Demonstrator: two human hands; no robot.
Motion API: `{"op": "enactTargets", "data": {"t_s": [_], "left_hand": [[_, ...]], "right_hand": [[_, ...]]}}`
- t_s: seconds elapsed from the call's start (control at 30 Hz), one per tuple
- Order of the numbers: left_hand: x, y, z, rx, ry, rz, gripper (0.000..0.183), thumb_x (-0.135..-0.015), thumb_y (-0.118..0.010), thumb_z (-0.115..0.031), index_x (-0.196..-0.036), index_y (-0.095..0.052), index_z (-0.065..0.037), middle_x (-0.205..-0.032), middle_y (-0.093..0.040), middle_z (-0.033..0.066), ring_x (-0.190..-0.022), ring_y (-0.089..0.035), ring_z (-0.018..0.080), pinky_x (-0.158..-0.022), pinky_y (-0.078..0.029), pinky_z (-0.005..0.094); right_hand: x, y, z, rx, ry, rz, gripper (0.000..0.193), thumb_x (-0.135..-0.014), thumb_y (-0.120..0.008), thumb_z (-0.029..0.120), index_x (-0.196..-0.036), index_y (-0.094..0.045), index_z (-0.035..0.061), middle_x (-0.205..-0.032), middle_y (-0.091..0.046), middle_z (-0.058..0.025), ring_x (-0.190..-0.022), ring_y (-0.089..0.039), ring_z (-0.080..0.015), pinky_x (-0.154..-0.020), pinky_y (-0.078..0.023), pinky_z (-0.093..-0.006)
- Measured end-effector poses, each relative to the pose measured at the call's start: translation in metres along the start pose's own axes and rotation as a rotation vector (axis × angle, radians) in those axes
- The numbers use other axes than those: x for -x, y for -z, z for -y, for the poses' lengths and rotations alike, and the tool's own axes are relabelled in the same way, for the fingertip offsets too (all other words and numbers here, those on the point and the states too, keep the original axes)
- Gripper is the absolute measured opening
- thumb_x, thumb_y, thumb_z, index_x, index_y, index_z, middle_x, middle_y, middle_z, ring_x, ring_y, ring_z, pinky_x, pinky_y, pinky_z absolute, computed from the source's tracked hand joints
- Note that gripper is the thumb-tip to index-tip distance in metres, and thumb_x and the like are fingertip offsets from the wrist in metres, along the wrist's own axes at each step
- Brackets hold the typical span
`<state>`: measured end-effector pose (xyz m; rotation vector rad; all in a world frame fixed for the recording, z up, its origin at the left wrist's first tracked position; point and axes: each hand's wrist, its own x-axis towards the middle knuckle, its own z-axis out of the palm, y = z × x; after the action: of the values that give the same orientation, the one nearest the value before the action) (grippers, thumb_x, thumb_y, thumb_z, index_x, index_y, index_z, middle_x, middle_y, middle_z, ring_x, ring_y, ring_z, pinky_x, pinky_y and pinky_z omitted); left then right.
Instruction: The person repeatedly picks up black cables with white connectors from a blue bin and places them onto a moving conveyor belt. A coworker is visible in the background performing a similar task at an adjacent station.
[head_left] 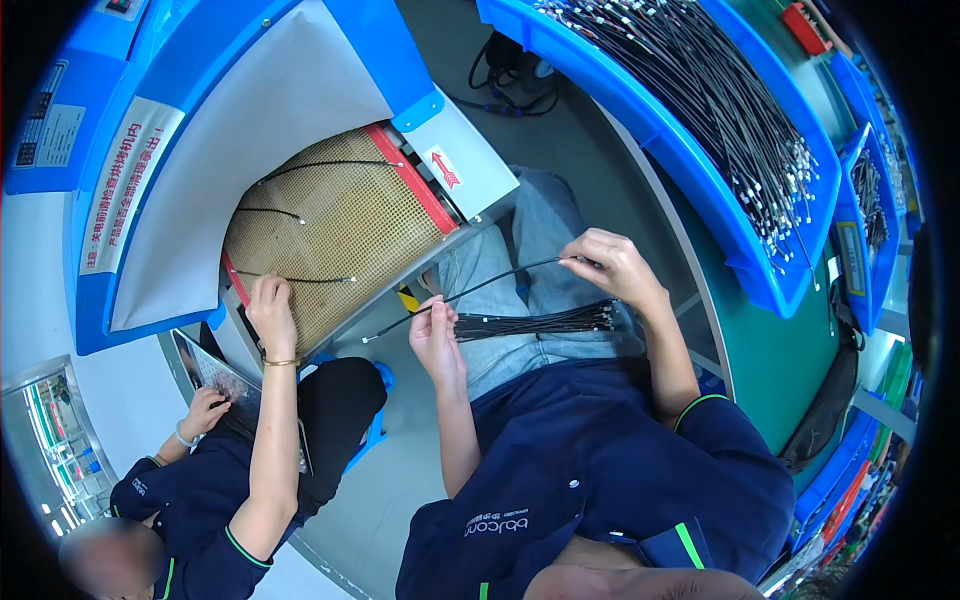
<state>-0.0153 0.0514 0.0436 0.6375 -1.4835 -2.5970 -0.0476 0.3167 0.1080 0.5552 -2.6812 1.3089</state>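
Note:
A thin black cable with a small white connector at its left end is stretched between my two hands above my lap. My left hand pinches it a short way in from that connector. Higher and to the right, my right hand grips the other end, and its fingers hide that tip. Across my thighs lies a bundle of similar black cables, just below the held one. On the tan mesh belt at the left, a few separate black cables lie spaced apart.
The belt runs out of a blue machine with a grey-white curtain. A co-worker's hand touches a cable on the belt's near side. At the right, a blue bin full of black cables stands on a green table.

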Motion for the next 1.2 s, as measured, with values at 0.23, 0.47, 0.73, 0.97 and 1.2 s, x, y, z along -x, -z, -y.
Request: {"op": "enactTargets", "data": {"t_s": [0.23, 0.47, 0.73, 0.97, 1.2], "left_hand": [[0.008, 0.007, -0.001, -0.001, -0.032, -0.025, 0.017, -0.091, -0.061, -0.01, -0.102, -0.061, 0.004, -0.085, -0.062, 0.0062, -0.074, -0.056, 0.0106, -0.07, -0.047, 0.023], [-0.001, 0.002, 0.003, -0.019, 0.0, 0.028, 0.017, -0.091, -0.061, -0.009, -0.102, -0.061, 0.004, -0.084, -0.062, 0.0062, -0.074, -0.057, 0.0106, -0.07, -0.047, 0.0232], [0.003, 0.01, 0.003, -0.033, -0.032, 0.057, 0.015, -0.094, -0.057, -0.009, -0.104, -0.06, 0.002, -0.088, -0.06, 0.005, -0.077, -0.056, 0.0091, -0.071, -0.048, 0.0239], [0.0, 0.011, 0.001, -0.041, -0.019, 0.063, 0.014, -0.093, -0.058, -0.009, -0.103, -0.061, 0.001, -0.085, -0.061, 0.0046, -0.076, -0.056, 0.0096, -0.07, -0.048, 0.0241], [-0.002, 0.014, 0.008, -0.091, -0.006, 0.048, 0.015, -0.091, -0.061, -0.011, -0.101, -0.063, 0.001, -0.084, -0.063, 0.0052, -0.075, -0.059, 0.0099, -0.069, -0.048, 0.0229]], "right_hand": [[-0.002, -0.006, -0.005, -0.037, 0.06, 0.019, 0.01, -0.078, -0.071, 0.008, -0.081, -0.066, 0.001, -0.075, -0.063, -0.0079, -0.069, -0.061, -0.0222, -0.061, -0.049, -0.0327], [0.005, -0.001, -0.008, -0.039, 0.008, 0.014, 0.012, -0.078, -0.07, 0.011, -0.081, -0.062, 0.0022, -0.071, -0.058, -0.0084, -0.066, -0.059, -0.0234, -0.059, -0.048, -0.0342], [0.003, -0.005, -0.01, -0.037, 0.013, 0.049, 0.015, -0.077, -0.071, 0.013, -0.08, -0.06, 0.0031, -0.072, -0.057, -0.0081, -0.067, -0.059, -0.024, -0.059, -0.048, -0.034], [0.0, 0.007, -0.01, -0.007, -0.052, 0.111, 0.024, -0.074, -0.075, 0.021, -0.083, -0.062, 0.0033, -0.074, -0.06, -0.007, -0.068, -0.06, -0.0228, -0.062, -0.048, -0.0341], [-0.014, 0.015, 0.0, -0.034, -0.091, 0.059, 0.02, -0.074, -0.075, 0.023, -0.081, -0.068, 0.004, -0.076, -0.061, -0.0079, -0.07, -0.061, -0.0227, -0.063, -0.048, -0.0329]]}}
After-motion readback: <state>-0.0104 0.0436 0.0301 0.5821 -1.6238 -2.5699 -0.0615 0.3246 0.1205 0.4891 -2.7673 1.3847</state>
